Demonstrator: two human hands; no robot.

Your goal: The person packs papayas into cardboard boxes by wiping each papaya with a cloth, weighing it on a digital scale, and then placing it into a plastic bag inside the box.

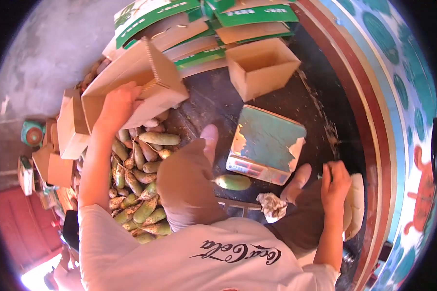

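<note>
Dark floor (204,99), your left grip (120,104) holds the box (162,85), right grip (336,183) curled, can't tell if empty. Box might tip if vegetables (144,176) roll.

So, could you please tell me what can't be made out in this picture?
All in the head view:
- Part of the inside of the cardboard box at the left hand: hidden by that hand and the box's near wall.
- Any reading on the scale: too small.
- Whether the right hand holds anything: its curled fingers hide the palm.
- Lower vegetables in the pile: covered by those on top.
</note>
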